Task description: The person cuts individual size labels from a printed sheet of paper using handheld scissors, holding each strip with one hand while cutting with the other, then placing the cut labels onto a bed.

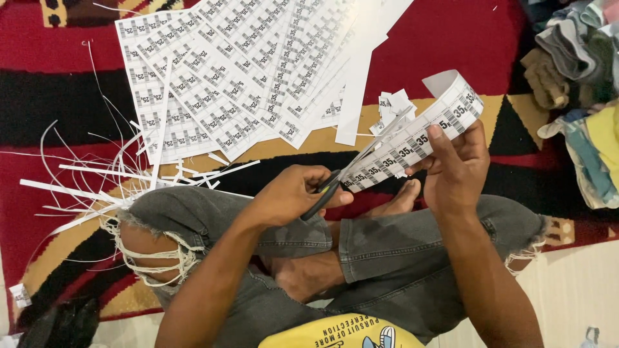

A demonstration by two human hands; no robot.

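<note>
We are midway through cutting a paper strip [412, 145] of printed labels: our left hand [290, 193] is clenched through the handles of the scissors [358, 164], blades parted around the strip's near end, just beyond our fingers. Our right hand [454, 167] pinches the strip, thumb on top, with its far end curling up past the fingertips. The next snip, we judge, calls for lining the blades up between two labels and keeping the strip taut, while cut labels [393, 106] lie on the rug [451, 38] beyond.
</note>
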